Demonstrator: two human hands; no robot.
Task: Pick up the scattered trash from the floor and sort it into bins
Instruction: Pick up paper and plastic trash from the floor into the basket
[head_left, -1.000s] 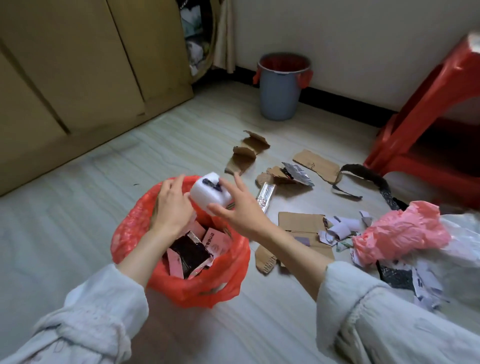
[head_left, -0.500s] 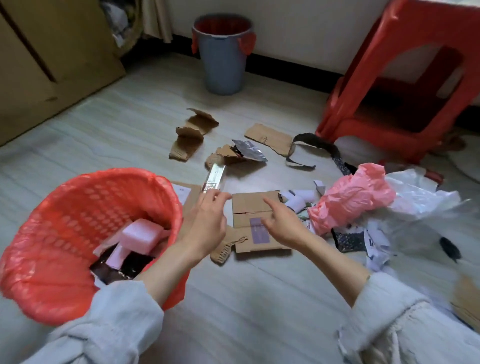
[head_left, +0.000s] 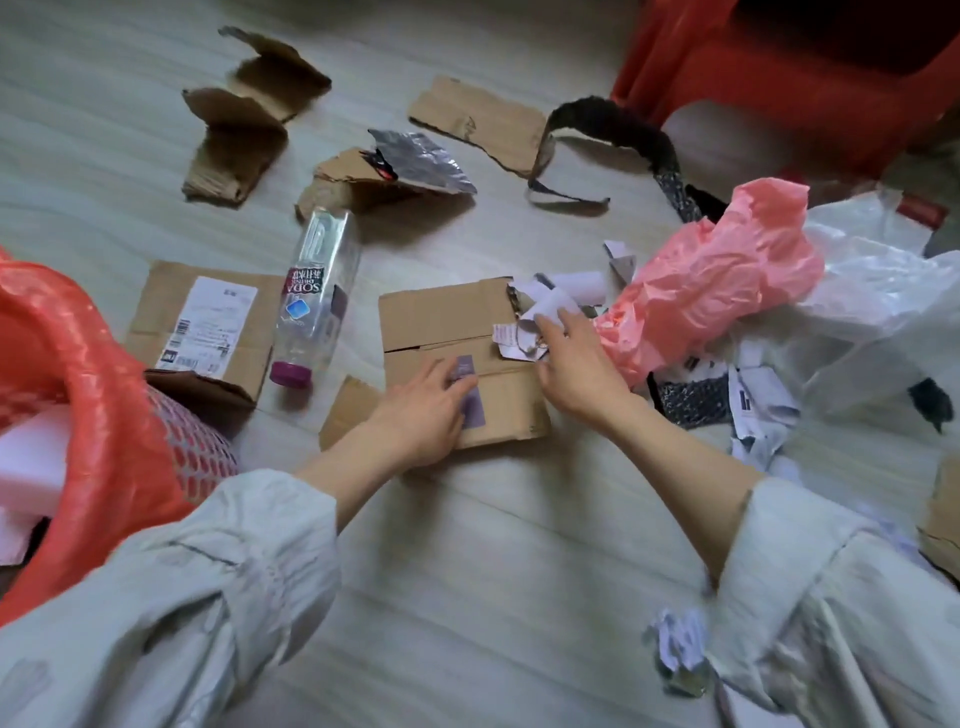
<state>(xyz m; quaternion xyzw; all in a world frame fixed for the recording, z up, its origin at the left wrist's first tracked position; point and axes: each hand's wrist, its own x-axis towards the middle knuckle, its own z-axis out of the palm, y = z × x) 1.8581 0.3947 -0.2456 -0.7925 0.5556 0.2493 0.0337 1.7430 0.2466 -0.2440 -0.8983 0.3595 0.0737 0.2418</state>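
As the view dropped, both hands reached the flattened cardboard (head_left: 457, 332), each grip loose, holding nothing.

My left grip (head_left: 421, 410) now rests on the flattened cardboard (head_left: 447, 317); my right grip (head_left: 576, 364) reached the paper scraps (head_left: 550, 306) (bin left behind).

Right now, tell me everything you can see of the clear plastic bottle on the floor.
The plastic bottle is clear and looks empty, with a purple cap at its near end and a label reading SODA around its middle. It lies on its side on the pale floor, base pointing away from the person. It sits between the labelled cardboard box and the flat cardboard piece; contact with either is unclear. Neither hand touches it.
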